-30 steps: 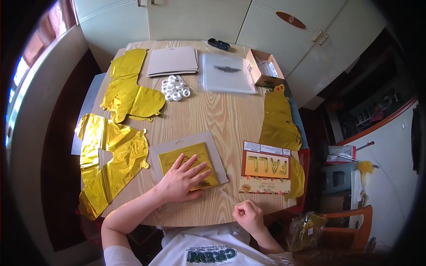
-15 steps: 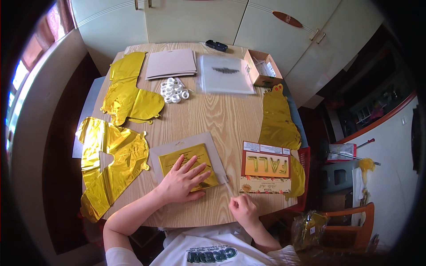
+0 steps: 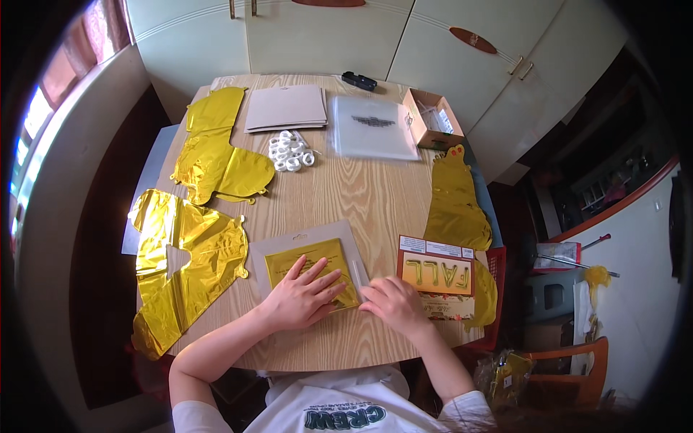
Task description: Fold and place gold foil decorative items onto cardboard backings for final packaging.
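Note:
My left hand lies flat with fingers spread on a folded gold foil balloon, pressing it onto a grey cardboard sheet at the table's near middle. Fine dark print shows on the foil. Along the sheet's right side lies a thin, clear straw. My right hand is closed, its fingertips pinched at the straw's lower end by the foil's corner. Beside that hand, a printed orange header card with pictured balloon letters is partly covered by it.
Unfolded gold foil balloons spread at left, another at right. Farther back are stacked grey cards, white ribbon rolls, clear plastic bags, an open cardboard box and a black object.
My right hand has moved up and left to the cardboard sheet's right edge. The straw now lies along the sheet beside the foil. My left hand stays on the foil.

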Motion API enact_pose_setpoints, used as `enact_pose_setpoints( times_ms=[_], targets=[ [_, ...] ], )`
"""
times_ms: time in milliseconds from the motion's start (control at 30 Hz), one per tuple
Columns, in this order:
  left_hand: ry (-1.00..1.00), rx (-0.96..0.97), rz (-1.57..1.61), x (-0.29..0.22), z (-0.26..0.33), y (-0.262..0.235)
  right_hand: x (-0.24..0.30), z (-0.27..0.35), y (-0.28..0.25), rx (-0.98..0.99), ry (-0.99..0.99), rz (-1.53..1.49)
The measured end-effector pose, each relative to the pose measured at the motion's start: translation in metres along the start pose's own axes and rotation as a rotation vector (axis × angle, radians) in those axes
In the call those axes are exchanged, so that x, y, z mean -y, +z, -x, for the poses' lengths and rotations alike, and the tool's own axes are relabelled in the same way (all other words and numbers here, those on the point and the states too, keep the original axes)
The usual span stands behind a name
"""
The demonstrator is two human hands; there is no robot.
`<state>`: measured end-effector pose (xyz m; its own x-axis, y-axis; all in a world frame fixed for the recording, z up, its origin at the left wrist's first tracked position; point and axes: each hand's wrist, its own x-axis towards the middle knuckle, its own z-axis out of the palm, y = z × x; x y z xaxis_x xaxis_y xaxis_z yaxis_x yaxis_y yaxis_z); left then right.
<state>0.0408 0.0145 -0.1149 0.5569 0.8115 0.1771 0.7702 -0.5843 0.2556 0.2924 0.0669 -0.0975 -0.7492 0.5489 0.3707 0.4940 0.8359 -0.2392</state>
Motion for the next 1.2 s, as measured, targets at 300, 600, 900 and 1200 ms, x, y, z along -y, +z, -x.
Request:
enact_pose_setpoints(
  times_ms=[300,600,900,1200],
  targets=[
    [-0.014,0.017,0.122,0.012,0.003,-0.013,-0.016,-0.002,0.005,0.067,-0.11,-0.077],
    [-0.13,0.093,-0.039,0.038,0.015,-0.022,-0.003,0.005,0.01,-0.013,-0.112,0.029],
    [-0.113,0.086,-0.099,0.036,0.015,-0.016,0.0,0.01,0.016,-0.068,-0.127,0.092],
    [-0.12,0.109,-0.086,0.034,0.014,-0.018,0.005,0.012,0.011,-0.047,-0.189,0.144]
  ],
)
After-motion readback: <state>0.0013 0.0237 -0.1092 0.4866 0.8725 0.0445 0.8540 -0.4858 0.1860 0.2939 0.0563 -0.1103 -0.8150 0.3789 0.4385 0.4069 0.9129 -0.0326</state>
